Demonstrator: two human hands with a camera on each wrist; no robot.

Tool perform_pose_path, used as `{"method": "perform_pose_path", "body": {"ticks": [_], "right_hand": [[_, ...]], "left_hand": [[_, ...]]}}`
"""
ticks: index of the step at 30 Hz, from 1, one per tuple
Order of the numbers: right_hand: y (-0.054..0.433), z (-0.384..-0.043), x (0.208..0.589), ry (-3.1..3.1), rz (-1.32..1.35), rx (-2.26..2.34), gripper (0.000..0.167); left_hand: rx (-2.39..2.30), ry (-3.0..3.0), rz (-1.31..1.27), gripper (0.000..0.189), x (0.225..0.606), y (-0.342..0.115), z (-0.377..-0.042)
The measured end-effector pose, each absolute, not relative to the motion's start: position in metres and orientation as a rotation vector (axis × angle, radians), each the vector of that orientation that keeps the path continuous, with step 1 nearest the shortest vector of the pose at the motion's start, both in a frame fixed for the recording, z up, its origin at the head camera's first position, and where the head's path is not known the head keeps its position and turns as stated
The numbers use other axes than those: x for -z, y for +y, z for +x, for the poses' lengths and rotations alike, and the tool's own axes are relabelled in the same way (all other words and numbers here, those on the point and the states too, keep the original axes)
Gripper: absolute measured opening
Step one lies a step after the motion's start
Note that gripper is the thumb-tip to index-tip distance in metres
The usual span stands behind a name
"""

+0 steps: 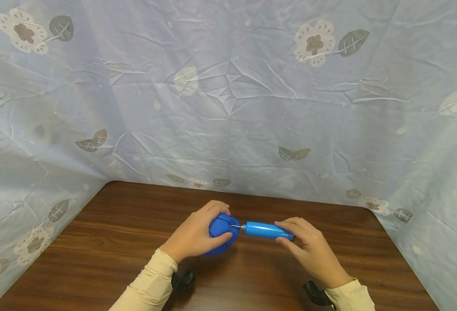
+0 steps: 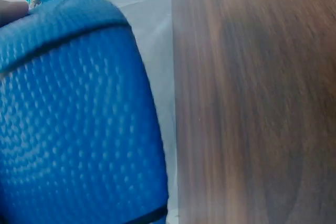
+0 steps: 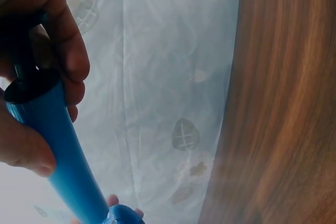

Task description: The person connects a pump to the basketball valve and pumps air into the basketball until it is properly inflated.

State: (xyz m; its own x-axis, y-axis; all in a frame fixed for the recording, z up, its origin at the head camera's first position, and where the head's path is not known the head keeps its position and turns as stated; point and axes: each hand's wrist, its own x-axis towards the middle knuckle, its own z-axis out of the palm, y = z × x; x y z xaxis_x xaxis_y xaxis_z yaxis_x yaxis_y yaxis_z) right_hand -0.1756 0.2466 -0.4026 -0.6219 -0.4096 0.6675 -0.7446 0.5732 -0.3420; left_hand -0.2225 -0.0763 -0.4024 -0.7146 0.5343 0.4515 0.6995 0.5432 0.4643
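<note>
A blue ball with black seam lines (image 1: 222, 226) is gripped by my left hand (image 1: 197, 233), its fingers over the far side and its thumb across the near side. Pebbled texture shows on the ball (image 2: 84, 119) in the left wrist view, and its shape looks dented. My right hand (image 1: 310, 248) holds the rear of a blue hand pump (image 1: 265, 230), thumb and fingers on either side of the barrel. From the pump's front a thin metal needle (image 1: 236, 226) points left and meets the ball's surface. The right wrist view shows the pump's black plunger rod (image 3: 23, 59) partly drawn out.
Both hands work above a dark brown wooden table (image 1: 135, 224). Pale blue fabric with flowers and leaves (image 1: 228, 129) hangs behind it and along both sides. Black wrist straps (image 1: 183, 280) show below the cream sleeves (image 1: 150, 280).
</note>
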Motion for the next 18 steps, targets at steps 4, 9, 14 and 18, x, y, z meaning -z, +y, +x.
{"method": "perform_pose_path", "body": {"ticks": [4, 9, 14, 18], "right_hand": [[0.2462, -0.1746, 0.4017, -2.272, 0.940, -0.846, 0.048], [0.2445, -0.1755, 0.4028, -2.241, 0.980, -0.809, 0.050], [0.2439, -0.1753, 0.4030, -2.256, 0.964, -0.814, 0.049], [0.2440, -0.1750, 0.4030, -2.255, 0.957, -0.812, 0.049]], "left_hand": [[0.988, -2.573, -1.050, 0.049, 0.4007, -0.0774, -0.2203], [1.022, -2.615, -1.077, 0.051, 0.4039, -0.0784, -0.2205], [1.037, -2.594, -1.088, 0.051, 0.4022, -0.0774, -0.2194], [1.025, -2.555, -1.094, 0.050, 0.4011, -0.0763, -0.2191]]}}
